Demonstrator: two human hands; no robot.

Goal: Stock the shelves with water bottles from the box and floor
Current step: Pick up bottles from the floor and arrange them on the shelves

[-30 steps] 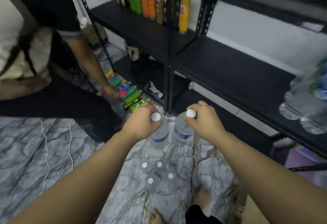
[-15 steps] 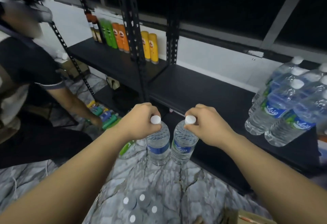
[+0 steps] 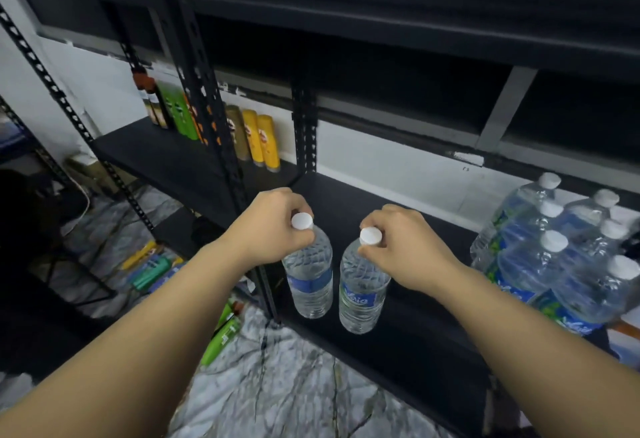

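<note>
2 hand-held bottles (image 3: 310, 281) above shelf (image 3: 408, 340)

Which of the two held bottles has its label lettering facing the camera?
The bottle in the right hand, at: white lettering shows on its blue band. The bottle in the left hand, at, shows only a plain blue band.

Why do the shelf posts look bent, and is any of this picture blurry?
Head view: the wide-angle lens bows the shelf posts near the edges. The two held bottles, left and right, are fairly sharp; the stocked bottles at the right edge look smeared. Lighting is dim, and the upper shelf sits in deep shadow.
</note>
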